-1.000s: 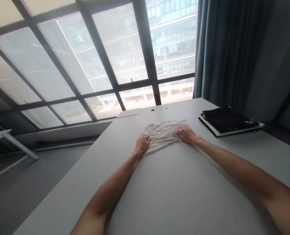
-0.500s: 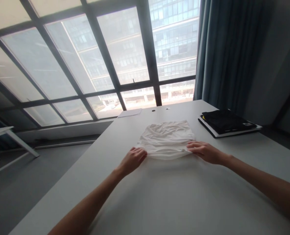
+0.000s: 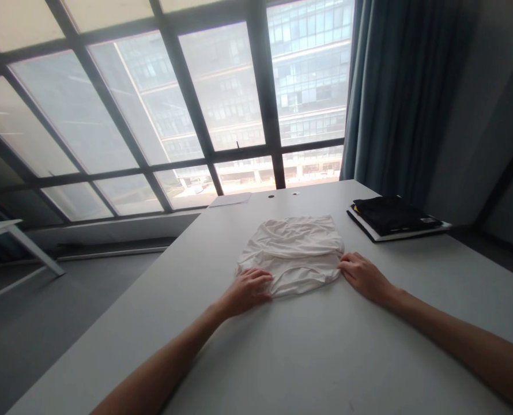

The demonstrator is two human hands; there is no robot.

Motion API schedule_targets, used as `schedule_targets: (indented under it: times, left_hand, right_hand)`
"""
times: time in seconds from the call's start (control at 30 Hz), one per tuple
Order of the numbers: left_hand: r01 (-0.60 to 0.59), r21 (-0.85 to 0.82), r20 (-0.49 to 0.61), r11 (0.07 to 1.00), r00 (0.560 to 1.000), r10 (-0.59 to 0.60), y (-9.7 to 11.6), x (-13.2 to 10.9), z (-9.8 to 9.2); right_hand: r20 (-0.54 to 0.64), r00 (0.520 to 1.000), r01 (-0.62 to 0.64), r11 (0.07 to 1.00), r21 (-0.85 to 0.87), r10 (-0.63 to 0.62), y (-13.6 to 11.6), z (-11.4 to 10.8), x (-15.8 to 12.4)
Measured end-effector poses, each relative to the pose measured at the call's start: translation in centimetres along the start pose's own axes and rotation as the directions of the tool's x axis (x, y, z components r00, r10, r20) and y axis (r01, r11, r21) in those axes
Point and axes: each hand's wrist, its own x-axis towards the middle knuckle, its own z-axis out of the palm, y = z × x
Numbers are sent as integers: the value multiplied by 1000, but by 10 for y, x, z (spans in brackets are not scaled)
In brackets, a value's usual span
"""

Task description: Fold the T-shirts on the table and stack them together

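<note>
A thin white garment (image 3: 293, 245), wrinkled and folded into a rough square, lies on the white table (image 3: 308, 351). Its upper half is creased; the near part forms a smoother flap with a curved fold. My left hand (image 3: 250, 290) rests over the near left corner, fingers stretched across the cloth and the thumb apart at the near edge. At the right edge, my right hand (image 3: 362, 278) has its fingertips pinched together on the fabric.
A folded black garment (image 3: 390, 213) lies on a stack with white and black layers at the table's right. A white sheet (image 3: 230, 199) lies at the far left edge. Beyond are large windows, a blue curtain (image 3: 386, 98) and another white table (image 3: 6, 227).
The garment's near edge has come closer to me, and the near flap is spread wider. My left hand has moved right and nearer onto the cloth; my right hand has shifted slightly right.
</note>
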Motion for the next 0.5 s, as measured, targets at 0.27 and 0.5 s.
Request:
schedule_targets:
  times: [0.27, 0.5]
  left_hand:
    - [16, -201, -5, 979, 1000, -18, 5, -4, 4]
    - [145, -128, -100, 981, 982, -158, -2, 32, 3]
  right_hand:
    - [-102, 994, -15, 978, 210, 37, 4, -9, 5]
    - [-87, 977, -198, 980, -36, 194, 22, 0, 56]
